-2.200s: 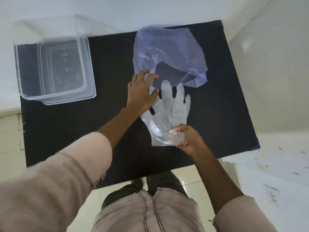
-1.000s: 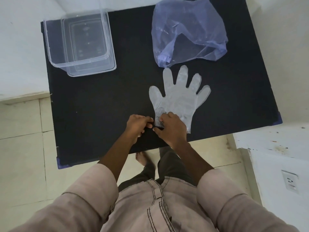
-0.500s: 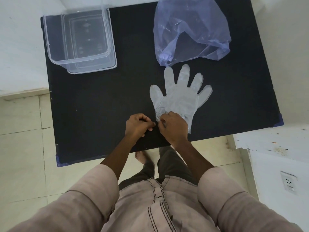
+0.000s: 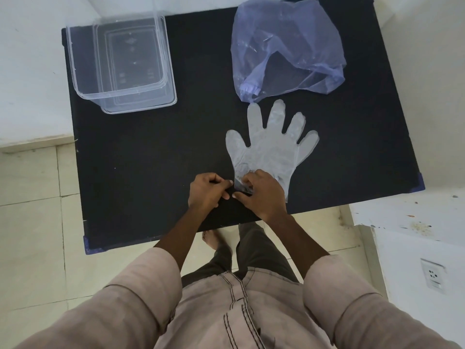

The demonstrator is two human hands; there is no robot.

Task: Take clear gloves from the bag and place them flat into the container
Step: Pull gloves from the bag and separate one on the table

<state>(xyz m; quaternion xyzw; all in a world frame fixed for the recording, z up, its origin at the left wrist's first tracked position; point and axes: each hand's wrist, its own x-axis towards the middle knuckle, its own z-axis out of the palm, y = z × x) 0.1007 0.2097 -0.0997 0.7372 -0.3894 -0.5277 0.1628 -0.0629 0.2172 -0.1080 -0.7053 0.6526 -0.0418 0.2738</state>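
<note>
**— Which step were you on at that point?**

— I was working the cuff of a thin, clear plastic glove that lay spread flat on the black rectangular tabletop, its five fingers fanned away from me. My left hand was curled beside the cuff's corner, thumb and fingertips pinched together; whether it held film I could not tell. My right hand pressed down on the cuff, its fingertips nipping a crumpled bit of film. I judged I was teasing apart or smoothing the cuff, so the glove was out of the bag but not yet in the container.

**— What did the next move call for?**

— A light two-handed lift, I thought, keeping the film taut so it would not fold, then a carry up and to the left of my grip.

**— And the containers?**

— Far up and to the left of my left hand stood the clear rectangular plastic container, with no glove visible inside; I saw only moulded marks on its base. It seemed to sit on a second clear piece, perhaps a lid. Beyond my right hand, just past the glove's fingertips, slumped the crumpled bluish translucent plastic bag, its mouth open toward me. Whether any gloves remained inside, I could not make out.
</note>
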